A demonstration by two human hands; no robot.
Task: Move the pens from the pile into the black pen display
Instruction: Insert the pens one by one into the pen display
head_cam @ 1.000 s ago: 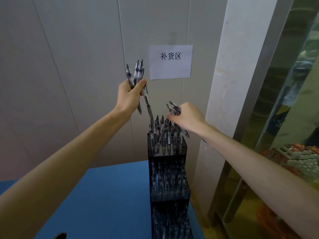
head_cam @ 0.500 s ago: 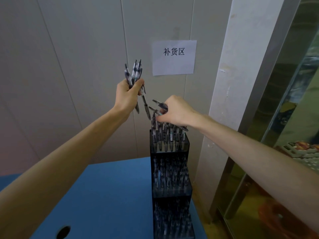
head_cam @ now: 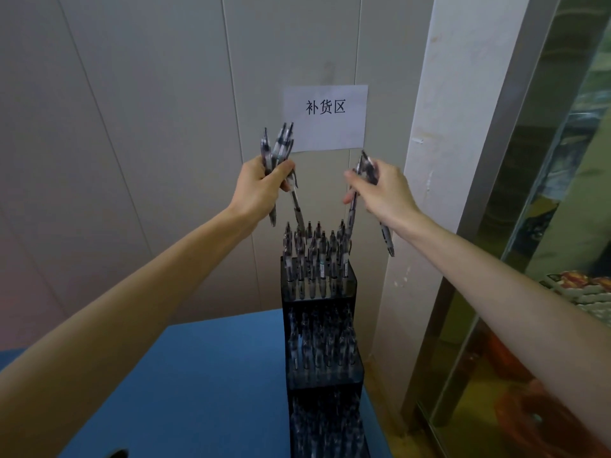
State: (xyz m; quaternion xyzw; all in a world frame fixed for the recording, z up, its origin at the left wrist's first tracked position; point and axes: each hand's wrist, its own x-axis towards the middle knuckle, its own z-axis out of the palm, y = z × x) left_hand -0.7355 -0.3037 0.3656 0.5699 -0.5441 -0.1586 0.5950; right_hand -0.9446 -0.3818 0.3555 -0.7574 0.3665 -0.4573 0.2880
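The left hand point(head_cam: 261, 190) gripped a bundle of grey-and-clear click pens point(head_cam: 279, 150); the right hand point(head_cam: 383, 190) pinched a few more such pens point(head_cam: 362, 175), both above the tiered black plastic pen display point(head_cam: 319, 292) on the blue table point(head_cam: 198, 375). The top tier looked nearly full, so each pen probably needed lowering upright, tip first, into a free slot.

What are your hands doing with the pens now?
Left hand grips a pen bunch. Right hand holds a few pens above the black pen display. Top tier nearly full.
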